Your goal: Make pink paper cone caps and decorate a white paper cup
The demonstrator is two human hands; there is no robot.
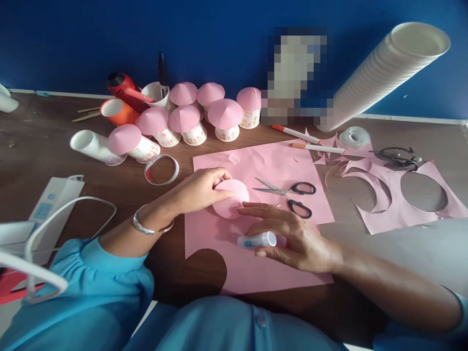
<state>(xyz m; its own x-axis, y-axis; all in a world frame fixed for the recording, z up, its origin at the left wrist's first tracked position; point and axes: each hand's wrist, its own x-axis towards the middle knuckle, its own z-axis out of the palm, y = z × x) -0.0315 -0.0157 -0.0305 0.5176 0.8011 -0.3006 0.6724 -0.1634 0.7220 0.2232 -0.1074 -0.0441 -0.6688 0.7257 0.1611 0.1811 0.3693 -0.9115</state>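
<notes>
Seven cups on tabletop topped with pink cones; appear finished. Pink disc in work over pink sheet, pinched in left hand, not on any cup. Right hand half curled round glue stick, fingertips at disc edge. White cup holds black marker; nested cups stacked at right.

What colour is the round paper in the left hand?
The round paper is pink, as the head view shows.
</notes>
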